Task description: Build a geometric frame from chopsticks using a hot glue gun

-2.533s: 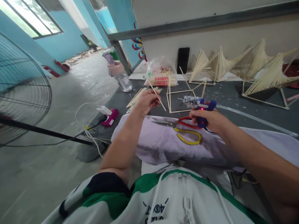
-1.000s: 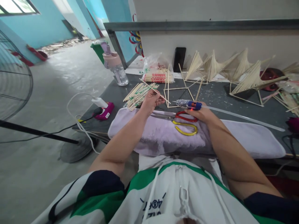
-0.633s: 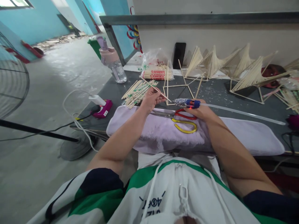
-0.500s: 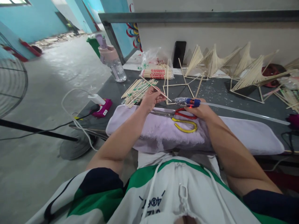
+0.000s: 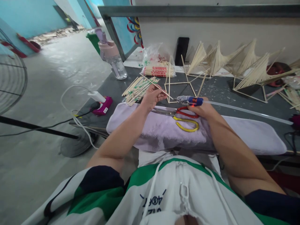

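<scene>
Pinched in my left hand (image 5: 153,96) is a thin wooden stick (image 5: 164,92), slanting down to the right. Its lower end is close to the nozzle of a blue hot glue gun (image 5: 195,101); whether they touch I cannot tell. My right hand (image 5: 202,107) is wrapped round the glue gun, which has a small red light and a long clear glue stick (image 5: 246,112) running out of its back. Below the hands, scissors (image 5: 186,124) with red and yellow handles lie on a lilac towel (image 5: 161,134). Just behind stands a frame of glued sticks (image 5: 179,83).
Loose sticks (image 5: 134,93) lie left of my left hand, with a bagged bundle (image 5: 158,70) behind. A water bottle (image 5: 118,68), a phone (image 5: 182,51) and finished stick structures (image 5: 217,61) stand farther back. A pink power socket (image 5: 104,106) sits at the table's left edge.
The view has shifted slightly. Both hands keep their holds, and the stick's end and the glue gun's nozzle remain close together.
</scene>
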